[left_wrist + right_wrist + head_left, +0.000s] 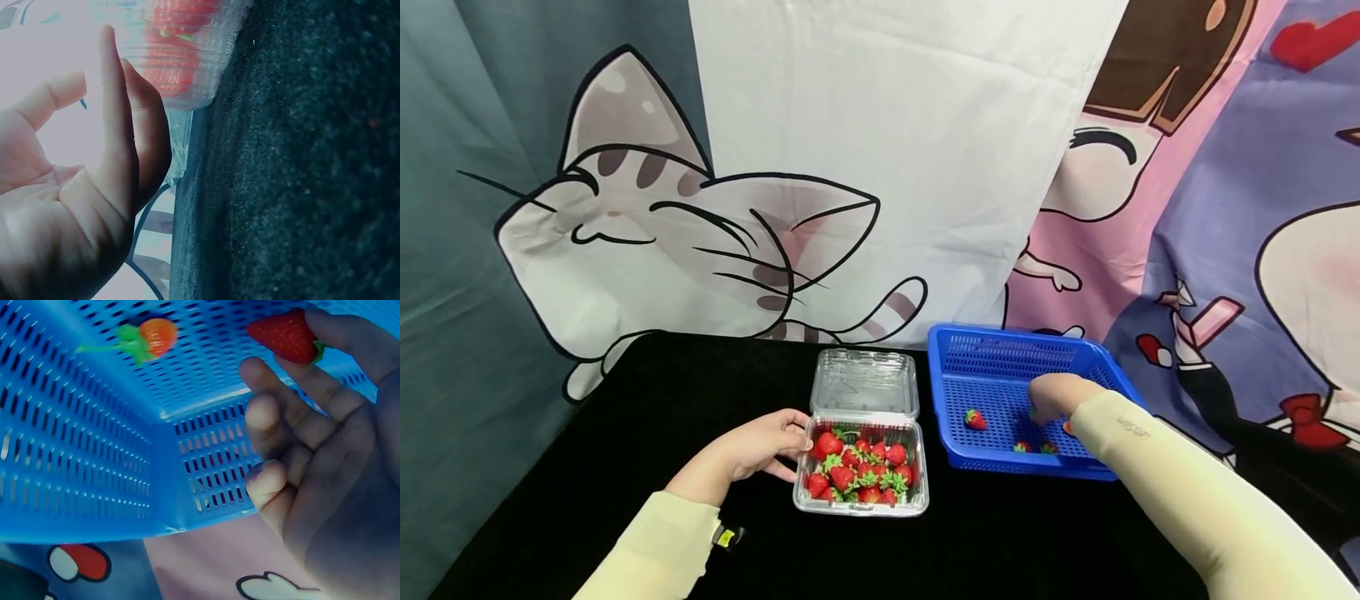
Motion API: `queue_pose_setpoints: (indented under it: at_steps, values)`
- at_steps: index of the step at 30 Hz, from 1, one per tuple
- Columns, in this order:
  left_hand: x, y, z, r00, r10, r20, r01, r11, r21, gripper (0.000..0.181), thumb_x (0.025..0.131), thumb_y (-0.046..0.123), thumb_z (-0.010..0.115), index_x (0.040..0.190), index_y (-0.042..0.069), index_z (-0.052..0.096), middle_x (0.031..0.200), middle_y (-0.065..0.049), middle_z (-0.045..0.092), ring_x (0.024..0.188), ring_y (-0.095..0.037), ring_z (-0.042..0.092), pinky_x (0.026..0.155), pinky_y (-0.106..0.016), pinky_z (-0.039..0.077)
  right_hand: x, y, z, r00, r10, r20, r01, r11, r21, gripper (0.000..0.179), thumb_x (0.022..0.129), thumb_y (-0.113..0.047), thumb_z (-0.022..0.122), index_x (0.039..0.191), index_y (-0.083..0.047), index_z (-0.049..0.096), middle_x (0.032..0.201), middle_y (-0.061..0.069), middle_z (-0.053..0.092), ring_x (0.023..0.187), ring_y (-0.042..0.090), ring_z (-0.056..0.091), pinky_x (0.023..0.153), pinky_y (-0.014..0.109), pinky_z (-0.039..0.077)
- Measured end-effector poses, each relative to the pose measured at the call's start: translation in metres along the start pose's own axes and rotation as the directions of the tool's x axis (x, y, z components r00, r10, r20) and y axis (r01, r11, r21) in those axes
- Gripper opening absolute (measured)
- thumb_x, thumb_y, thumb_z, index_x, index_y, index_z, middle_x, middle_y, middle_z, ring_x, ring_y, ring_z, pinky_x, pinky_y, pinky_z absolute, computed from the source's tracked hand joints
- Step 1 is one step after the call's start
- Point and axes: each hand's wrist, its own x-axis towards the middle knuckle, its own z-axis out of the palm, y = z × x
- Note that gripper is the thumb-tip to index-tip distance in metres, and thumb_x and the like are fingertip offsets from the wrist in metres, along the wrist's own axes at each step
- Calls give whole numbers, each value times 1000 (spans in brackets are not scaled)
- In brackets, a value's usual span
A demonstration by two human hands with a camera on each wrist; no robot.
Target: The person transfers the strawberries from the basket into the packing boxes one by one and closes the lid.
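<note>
My left hand (769,443) holds the left rim of a clear plastic clamshell box (861,509), thumb at the edge. Several red strawberries with green leaves (842,477) fill the box, and its lid (865,383) is folded back. In the left wrist view the box wall (219,56) shows beyond the fingers. My right hand (1060,393) reaches into a blue plastic basket (955,457). The right wrist view shows its thumb and forefinger pinching a strawberry (284,336) near the leaves, while the other fingers curl loosely. An orange-red strawberry (156,339) with a green stem lies nearby in the basket.
Loose strawberries lie on the basket floor, one at the left (975,419) and others near the front side (1022,447). The box stands just left of the basket on a black cloth (760,550). A cartoon-printed curtain (925,125) hangs behind them.
</note>
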Motion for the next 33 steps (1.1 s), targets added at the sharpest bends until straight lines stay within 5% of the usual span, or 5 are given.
queue_pose_setpoints:
  at_steps: [4,9,19,29,33]
  values:
    - [1,-1,0,1000,5,8,-5,1000,2,48,91,10,60,130,-6,38,108,-16,64,94,-26,67,70,-44,60,-3,6,-6,998,-54,-27,56,992,114,12,89,-16,64,87,-5,66,81,3,63,73,20,56,70,40,49]
    - [2,-3,-1,1000,-3,13,3,1000,5,48,90,11,60,129,-6,38,108,-16,64,93,-25,67,71,-44,60,-12,10,-15,995,-33,-95,55,969,242,30,89,-24,69,107,0,67,100,9,68,93,27,64,86,50,52]
    - [1,-2,-2,1000,6,27,-6,1000,-3,47,91,11,60,128,-7,39,108,-16,64,94,-25,67,72,-44,59,-43,4,-35,942,51,-331,104,895,433,31,93,-36,66,107,-8,67,92,3,64,80,19,56,74,41,49]
    - [0,-2,-1,1000,1,19,0,1000,-11,46,91,10,60,129,-6,39,106,-14,65,95,-27,67,72,-44,59,-70,-48,-38,834,210,-510,153,800,580,42,94,-52,61,115,-17,65,97,2,65,75,19,56,64,35,46]
    - [2,-2,-1,1000,-4,17,4,1000,-13,46,91,10,60,129,-6,39,108,-15,64,95,-27,67,73,-45,59,-74,-74,-33,773,237,-589,188,801,568,32,94,-45,64,114,-20,65,94,-1,65,71,17,55,60,33,45]
